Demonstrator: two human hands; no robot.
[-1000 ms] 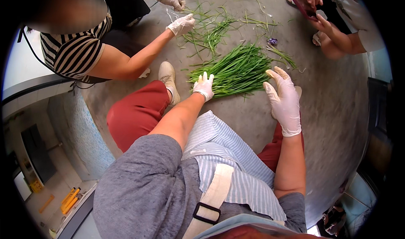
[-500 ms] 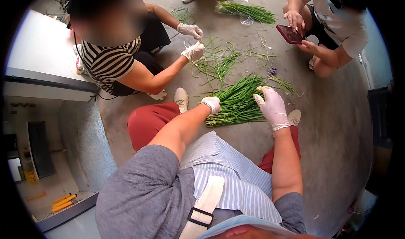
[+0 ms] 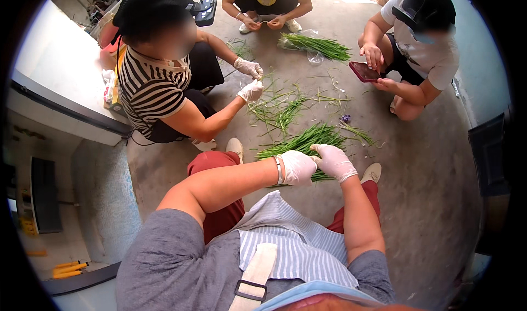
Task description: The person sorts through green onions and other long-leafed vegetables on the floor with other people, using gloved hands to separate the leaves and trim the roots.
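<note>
A heap of long green chives (image 3: 304, 139) lies on the floor between my shoes. Over its near edge my left hand (image 3: 298, 167), in a whitish glove, is closed; what its fingers hold, if anything, is hidden. Close beside it on the right is my gloved right hand (image 3: 335, 163). Its finger and thumb point toward the left hand with a gap between their tips, and I see nothing held there. Loose, scattered chive stalks (image 3: 285, 113) lie beyond the heap, and a small bunch (image 3: 359, 134) with a purple band lies to its right.
At the left a co-worker's gloved hands (image 3: 251, 80) meet over the scattered stalks. Another person at the right holds a dark red phone (image 3: 366, 72). A third crouches at the back, behind chives in a clear bag (image 3: 315, 46). Concrete floor (image 3: 422, 190) spreads rightward.
My left hand has moved right and nearer to me, off the heap's left side, and now sits next to the right hand. The right hand has turned inward. The view has tilted up.
</note>
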